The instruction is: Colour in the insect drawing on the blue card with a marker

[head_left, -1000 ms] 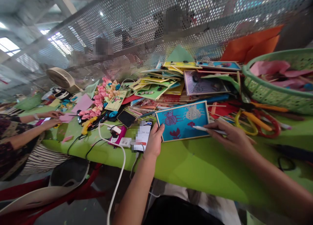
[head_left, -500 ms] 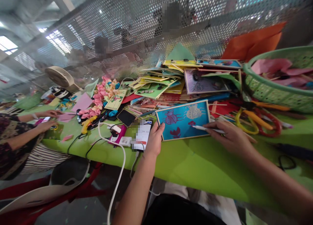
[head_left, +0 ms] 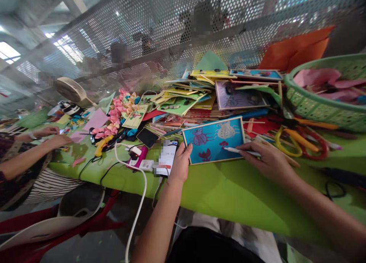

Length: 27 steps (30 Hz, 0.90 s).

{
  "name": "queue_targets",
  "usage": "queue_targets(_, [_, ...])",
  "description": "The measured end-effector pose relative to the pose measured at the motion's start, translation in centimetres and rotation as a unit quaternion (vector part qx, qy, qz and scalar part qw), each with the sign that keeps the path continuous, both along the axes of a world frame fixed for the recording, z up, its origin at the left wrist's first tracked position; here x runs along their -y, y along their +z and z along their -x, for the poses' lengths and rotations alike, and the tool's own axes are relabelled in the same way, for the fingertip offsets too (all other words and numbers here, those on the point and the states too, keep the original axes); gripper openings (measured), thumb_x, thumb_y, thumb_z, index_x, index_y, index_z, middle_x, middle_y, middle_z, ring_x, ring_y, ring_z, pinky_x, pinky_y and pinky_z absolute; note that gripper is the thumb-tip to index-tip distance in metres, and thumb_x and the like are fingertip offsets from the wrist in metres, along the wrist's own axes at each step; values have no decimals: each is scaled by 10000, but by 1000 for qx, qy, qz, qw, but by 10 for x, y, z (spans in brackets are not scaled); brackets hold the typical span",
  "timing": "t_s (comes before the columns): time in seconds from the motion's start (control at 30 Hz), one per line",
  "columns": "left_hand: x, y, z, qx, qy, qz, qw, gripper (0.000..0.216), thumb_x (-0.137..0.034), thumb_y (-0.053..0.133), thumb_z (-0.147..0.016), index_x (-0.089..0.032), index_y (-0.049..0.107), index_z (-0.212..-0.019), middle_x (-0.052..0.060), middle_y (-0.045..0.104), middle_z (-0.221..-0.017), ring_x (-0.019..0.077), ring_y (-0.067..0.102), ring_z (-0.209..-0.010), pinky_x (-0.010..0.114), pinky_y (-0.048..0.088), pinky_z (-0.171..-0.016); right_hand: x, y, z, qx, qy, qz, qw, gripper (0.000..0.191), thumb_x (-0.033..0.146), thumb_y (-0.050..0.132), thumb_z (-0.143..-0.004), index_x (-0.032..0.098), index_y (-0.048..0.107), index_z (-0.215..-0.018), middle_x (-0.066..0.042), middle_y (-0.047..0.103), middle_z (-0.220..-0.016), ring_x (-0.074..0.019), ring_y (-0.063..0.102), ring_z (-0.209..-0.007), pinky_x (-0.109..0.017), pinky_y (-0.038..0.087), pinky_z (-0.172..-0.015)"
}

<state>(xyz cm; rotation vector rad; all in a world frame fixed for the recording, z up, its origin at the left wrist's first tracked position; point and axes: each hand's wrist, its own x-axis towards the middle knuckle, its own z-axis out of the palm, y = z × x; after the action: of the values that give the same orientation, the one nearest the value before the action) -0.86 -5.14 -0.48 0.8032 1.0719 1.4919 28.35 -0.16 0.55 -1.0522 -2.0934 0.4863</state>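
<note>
The blue framed picture (head_left: pixel 210 146) is sitting tilted above the near part of the green table (head_left: pixel 220 194), your left hand (head_left: pixel 181 164) clamping its left edge between thumb and fingers. Your right hand (head_left: pixel 265 156) is pinching a white pen (head_left: pixel 235 150), aiming the tip at a small red drawing (head_left: pixel 223 143). A phone (head_left: pixel 168 156) is lying left, scissors (head_left: pixel 303 140) right, heaped framed cards (head_left: pixel 181 105) farther back.

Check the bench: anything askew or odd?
Stacked cards behind the blue card lie askew, at mixed angles. A pink scrap lies loose on the tabletop, at frame left. The blue card in the left hand shows no visible damage.
</note>
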Motion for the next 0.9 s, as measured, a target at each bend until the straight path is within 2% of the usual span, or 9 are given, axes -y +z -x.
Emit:
queue_targets(0.27, [0, 1, 1, -5, -6, -1, 1000, 485, -536, 855, -869, -256, 768, -1255, 63, 793, -1309, 323, 670, -1347, 525, 447, -1244, -1, 0, 1, 3, -21, -5, 1000, 254, 412, 595, -1011, 248, 788, -1023, -65, 794, -852, -276, 747, -771, -379, 560, -713])
queue_targets(0.63, [1, 4, -1, 6, 2, 4, 1000, 535, -558, 890, -822, -260, 772, -1251, 53, 808, -1271, 326, 676, -1340, 530, 451, -1240, -1, -2, -1, 11, 5, -30, 999, 232, 377, 594, -1030, 241, 782, -1037, -46, 773, -814, -243, 723, -711, -338, 540, -655])
queue_targets(0.9, [0, 1, 0, 0, 1, -1, 1000, 530, -561, 879, -838, -262, 768, -1262, 55, 796, -1309, 322, 689, -1314, 521, 475, -1218, 0, 4, 4, 15, 17, -37, 999, 235, 368, 581, -1041, 247, 777, -995, -45, 765, -807, -231, 709, -698, -325, 532, -643])
